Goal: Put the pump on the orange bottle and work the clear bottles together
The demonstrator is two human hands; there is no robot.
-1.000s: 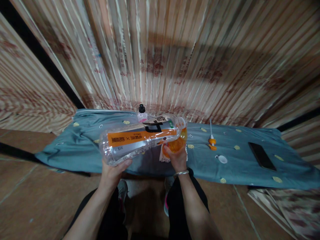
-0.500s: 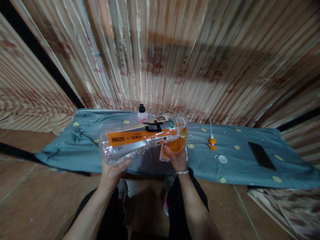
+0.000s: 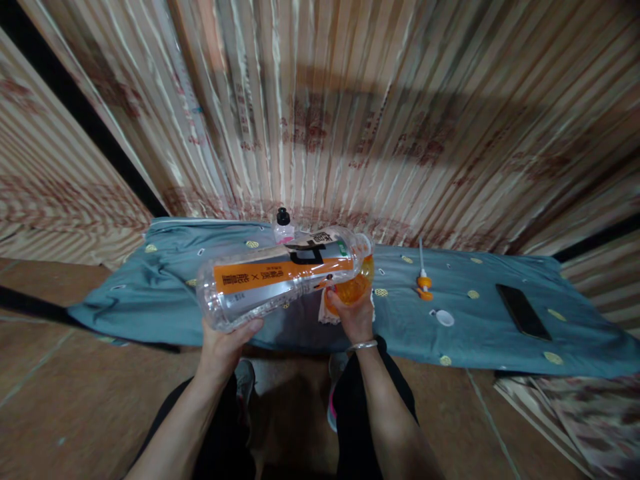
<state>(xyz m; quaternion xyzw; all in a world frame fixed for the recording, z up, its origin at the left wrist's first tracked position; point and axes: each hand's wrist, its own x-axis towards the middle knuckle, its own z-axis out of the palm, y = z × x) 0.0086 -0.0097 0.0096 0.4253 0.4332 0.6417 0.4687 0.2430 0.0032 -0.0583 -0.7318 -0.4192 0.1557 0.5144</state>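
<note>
My left hand (image 3: 227, 340) is closed round the base of a large clear plastic drink bottle (image 3: 270, 275) with an orange and silver label. The bottle lies tilted nearly level, its neck pointing right. Its mouth meets the top of a smaller bottle of orange liquid (image 3: 353, 288), which my right hand (image 3: 357, 315) grips around the side. Where exactly the two mouths touch is hard to make out. Beneath the orange bottle shows a pale cloth (image 3: 327, 315). An orange pump top (image 3: 425, 287) with a thin tube lies to the right.
A blue-green cloth with yellow prints (image 3: 465, 343) covers the narrow table. On it are a white round lid (image 3: 445, 318), a black phone (image 3: 523, 312) and, behind the big bottle, a small black-capped bottle (image 3: 283, 223). A striped curtain (image 3: 320, 133) hangs behind.
Almost nothing differs. Both hands hold the two bottles in the same pose, with only a tiny shift of the large bottle to the left.
</note>
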